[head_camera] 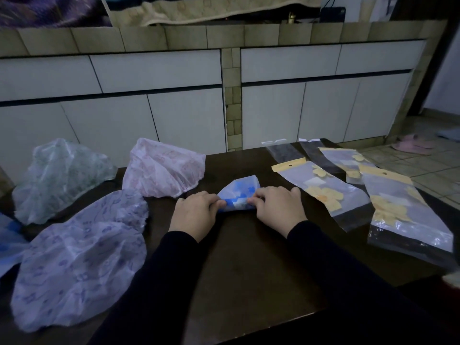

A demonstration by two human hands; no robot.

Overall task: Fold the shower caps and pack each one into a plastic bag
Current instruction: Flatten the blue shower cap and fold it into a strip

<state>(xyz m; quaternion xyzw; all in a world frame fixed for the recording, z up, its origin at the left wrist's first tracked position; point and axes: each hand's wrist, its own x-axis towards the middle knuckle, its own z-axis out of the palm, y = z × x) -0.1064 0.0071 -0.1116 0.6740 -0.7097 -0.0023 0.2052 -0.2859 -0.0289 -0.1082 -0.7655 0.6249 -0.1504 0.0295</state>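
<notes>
A blue-patterned shower cap [240,192], folded small, lies on the dark table [249,265] in the middle. My left hand [194,211] pinches its left end and my right hand [278,206] pinches its right end, fingers curled on the near edge. To the left lie unfolded caps: a purple-patterned one [79,260], a pink one [161,168] and a green one [62,175]. At the right are clear plastic bags with yellow headers and flower prints, the nearest to my hands [326,192] just beside my right hand, another [403,212] further right.
More bags [348,160] lie at the table's far right corner. Another blue cap [10,242] shows at the left edge. White cabinet doors [174,115] stand behind the table. Pink slippers [413,144] lie on the tiled floor at the right.
</notes>
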